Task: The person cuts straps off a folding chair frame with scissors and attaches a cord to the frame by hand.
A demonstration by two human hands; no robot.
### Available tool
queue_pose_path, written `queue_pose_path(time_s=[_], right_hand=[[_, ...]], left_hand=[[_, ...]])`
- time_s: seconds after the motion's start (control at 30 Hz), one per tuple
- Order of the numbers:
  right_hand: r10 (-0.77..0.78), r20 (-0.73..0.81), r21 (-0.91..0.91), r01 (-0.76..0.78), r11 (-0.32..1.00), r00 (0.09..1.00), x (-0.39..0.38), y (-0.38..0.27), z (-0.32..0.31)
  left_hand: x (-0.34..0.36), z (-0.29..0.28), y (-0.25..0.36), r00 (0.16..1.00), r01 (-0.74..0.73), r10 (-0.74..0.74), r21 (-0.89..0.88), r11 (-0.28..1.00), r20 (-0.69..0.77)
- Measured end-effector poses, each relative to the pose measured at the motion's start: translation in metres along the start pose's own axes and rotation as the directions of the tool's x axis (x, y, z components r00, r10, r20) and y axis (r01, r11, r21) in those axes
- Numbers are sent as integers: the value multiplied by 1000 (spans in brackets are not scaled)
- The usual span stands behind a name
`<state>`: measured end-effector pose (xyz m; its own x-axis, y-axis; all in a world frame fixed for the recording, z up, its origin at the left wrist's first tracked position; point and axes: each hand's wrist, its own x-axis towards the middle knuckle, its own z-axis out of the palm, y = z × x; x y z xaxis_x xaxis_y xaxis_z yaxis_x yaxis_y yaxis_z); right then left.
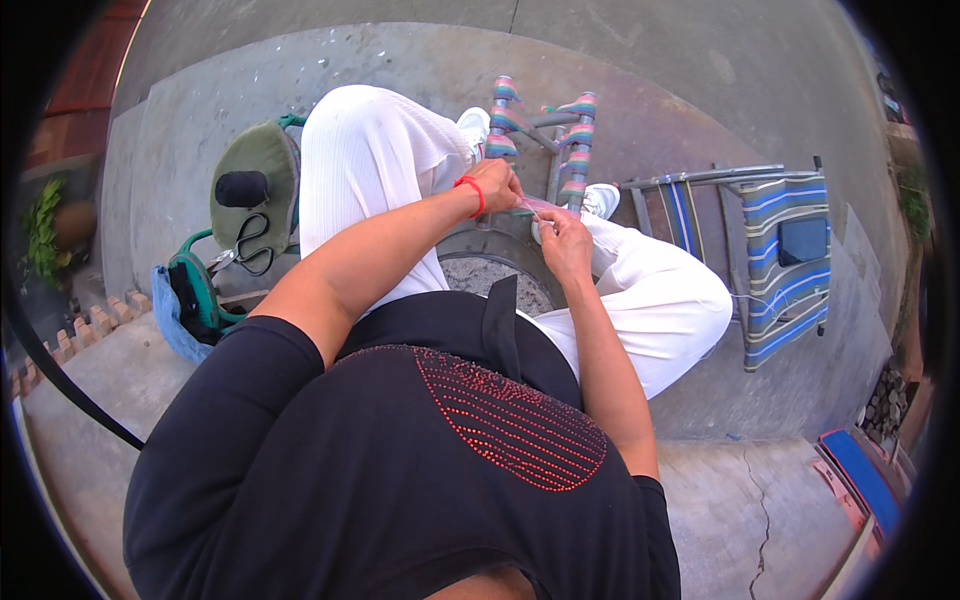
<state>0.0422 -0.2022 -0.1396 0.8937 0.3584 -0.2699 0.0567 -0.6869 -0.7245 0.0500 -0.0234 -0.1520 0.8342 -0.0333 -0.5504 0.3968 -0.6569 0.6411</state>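
My left hand (497, 185), with a red cord round the wrist, is closed in a pinch between my knees. My right hand (567, 245) is pinched a little nearer and to the right. Between the fingertips runs a thin pale strip (530, 206), partly see-through; its exact kind is too small to make out. Just beyond the hands stands a metal tube frame (556, 165), its bars wound with striped cloth (578, 160) in pink, green and blue. My fingers partly cover its near end.
At left, a green padded stool (262, 165) bears a black thread spool (241, 188) and black-handled scissors (240, 248). Beside it sits a green and blue bag (190, 300). On the right stands a striped folding chair (785, 300) with a dark flat case (803, 241) on it.
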Motion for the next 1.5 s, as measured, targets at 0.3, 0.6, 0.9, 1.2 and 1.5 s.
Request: queue_pose_path(time_s=[0.3,0.6,0.9,1.2,1.5], right_hand=[[9,10,-21,-8,1000,1000,4,6,-1],[21,35,-12,-21,1000,999,5,3,-1],[37,47,-7,-36,999,998,5,3,-1],[-84,-23,30,84,996,996,29,-3,-21],[-26,137,-75,37,997,990,40,4,4]], left_hand=[[0,0,0,1000,-12,12,3,1000,3],[0,-1,1,1000,-19,19,11,1000,1],[0,0,1,1000,-15,15,-3,1000,5],[-4,-3,1,999,-47,47,32,998,14],[-2,1,-4,996,-89,87,51,995,37]])
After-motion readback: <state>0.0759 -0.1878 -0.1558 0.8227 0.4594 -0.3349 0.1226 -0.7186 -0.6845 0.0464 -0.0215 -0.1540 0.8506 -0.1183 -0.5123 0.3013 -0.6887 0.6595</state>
